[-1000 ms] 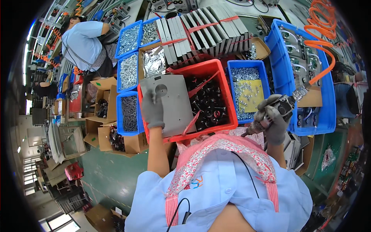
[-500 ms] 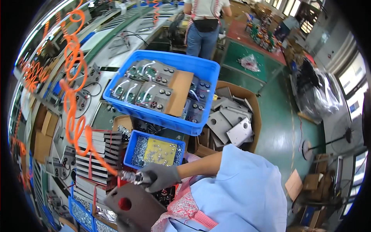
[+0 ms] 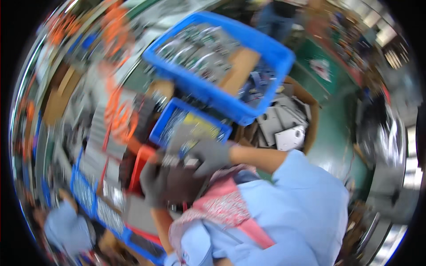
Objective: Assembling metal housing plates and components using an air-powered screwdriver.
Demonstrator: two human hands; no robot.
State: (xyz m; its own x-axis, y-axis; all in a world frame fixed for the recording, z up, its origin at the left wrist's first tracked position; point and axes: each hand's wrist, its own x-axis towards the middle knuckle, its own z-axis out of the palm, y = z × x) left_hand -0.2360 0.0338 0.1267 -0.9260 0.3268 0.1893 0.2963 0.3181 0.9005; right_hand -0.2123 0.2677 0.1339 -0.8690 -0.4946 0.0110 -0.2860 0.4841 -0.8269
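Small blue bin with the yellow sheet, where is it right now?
Head view, centre-left: the small blue bin sits just below the large blue crate, directly above the gloved right hand.

Heavy motion blur, view tilted. Both hands gloved grey and close together near centre: right hand (image 3: 208, 156) over a small blue bin (image 3: 177, 122) with a yellow sheet inside, left hand (image 3: 153, 186) on a dark flat part (image 3: 184, 184); neither grip is readable. Large blue crate (image 3: 266, 57) of metal parts above. Cardboard box (image 3: 310, 119) of grey plates at right. Orange coiled hose (image 3: 117, 111) at left.
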